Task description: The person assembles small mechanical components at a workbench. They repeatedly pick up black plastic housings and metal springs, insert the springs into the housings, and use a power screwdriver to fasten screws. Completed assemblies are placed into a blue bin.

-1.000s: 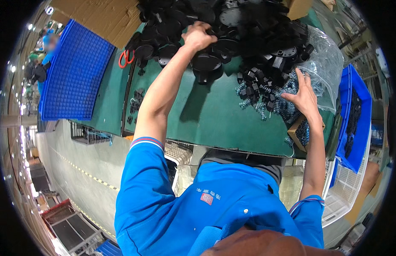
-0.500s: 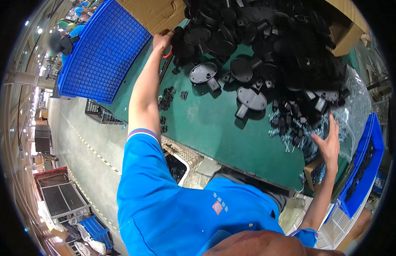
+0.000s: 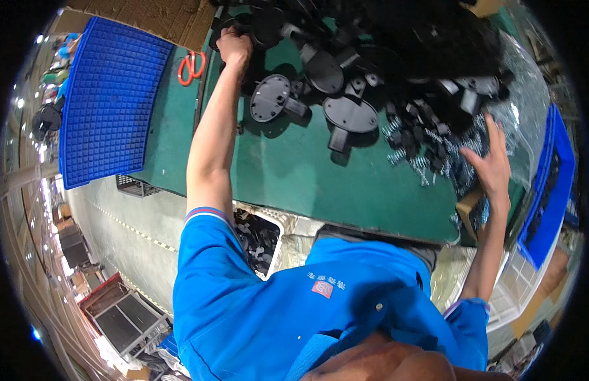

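My left hand (image 3: 234, 47) reaches to the far left of the pile, beside the cardboard box. Its fingers curl round a black plastic part (image 3: 223, 29), with the fingertips partly hidden. My right hand (image 3: 492, 166) is open over a heap of metal springs (image 3: 466, 166), thumb and fingers spread apart, nothing held in it. Small black blocks (image 3: 416, 134) lie among the springs. Between my hands rest oval black plastic plates with stems, one on the left (image 3: 270, 98) and another nearer the middle (image 3: 350, 115).
Red-handled scissors (image 3: 191, 68) lie left of my forearm. A blue grid tray (image 3: 110, 105) stands at the left; a cardboard box (image 3: 148, 19) overhangs the far left. Clear plastic bag (image 3: 522, 95) and a blue bin (image 3: 548, 190) are at the right. A white crate (image 3: 275, 251) is below the table edge.
The view has shifted. My left hand has moved right past the scissors, which now show left of my forearm. My right hand stays spread over the springs.
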Motion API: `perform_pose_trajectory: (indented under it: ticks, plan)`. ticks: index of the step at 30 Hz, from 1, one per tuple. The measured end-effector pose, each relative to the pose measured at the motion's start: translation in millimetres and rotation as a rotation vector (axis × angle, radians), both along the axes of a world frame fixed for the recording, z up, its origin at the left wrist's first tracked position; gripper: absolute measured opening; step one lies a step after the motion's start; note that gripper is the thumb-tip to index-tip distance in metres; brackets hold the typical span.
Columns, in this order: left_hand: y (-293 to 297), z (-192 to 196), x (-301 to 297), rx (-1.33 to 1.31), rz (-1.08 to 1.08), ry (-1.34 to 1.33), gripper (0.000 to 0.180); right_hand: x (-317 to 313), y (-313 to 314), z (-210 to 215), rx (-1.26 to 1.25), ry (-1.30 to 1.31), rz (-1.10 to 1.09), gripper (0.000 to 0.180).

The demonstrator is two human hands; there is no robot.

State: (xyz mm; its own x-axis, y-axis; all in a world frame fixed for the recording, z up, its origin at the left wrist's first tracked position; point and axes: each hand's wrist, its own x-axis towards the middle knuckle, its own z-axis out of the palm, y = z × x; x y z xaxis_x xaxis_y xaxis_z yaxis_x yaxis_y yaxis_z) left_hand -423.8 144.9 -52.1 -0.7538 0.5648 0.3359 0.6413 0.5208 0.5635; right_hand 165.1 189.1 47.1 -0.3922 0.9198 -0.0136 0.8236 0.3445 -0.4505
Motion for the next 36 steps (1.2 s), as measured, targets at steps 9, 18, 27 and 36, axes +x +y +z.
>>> perform_pose_trajectory:
  ticks: [9, 18, 27, 36]
  plan:
    - [-29.7, 37.0, 138.3, -0.176, -0.024, -0.157, 0.054, 4.2, 1.8, -10.1, 0.171, -0.116, -0.013, 0.087]
    - [-85.6, 47.4, 187.5, -0.321, -0.286, 0.076, 0.039, 33.0, -32.9, 15.7, 0.309, -0.022, -0.057, 0.056]
    - [-143.2, 106.4, 304.5, -0.284, -0.587, 0.26, 0.036, 165.1, -109.2, 6.6, 0.185, 0.589, -0.474, 0.025]
    - [-111.2, 67.7, 341.1, -0.433, -0.601, 0.474, 0.065, 201.7, -146.6, -4.8, 0.107, 0.421, -0.455, 0.015]
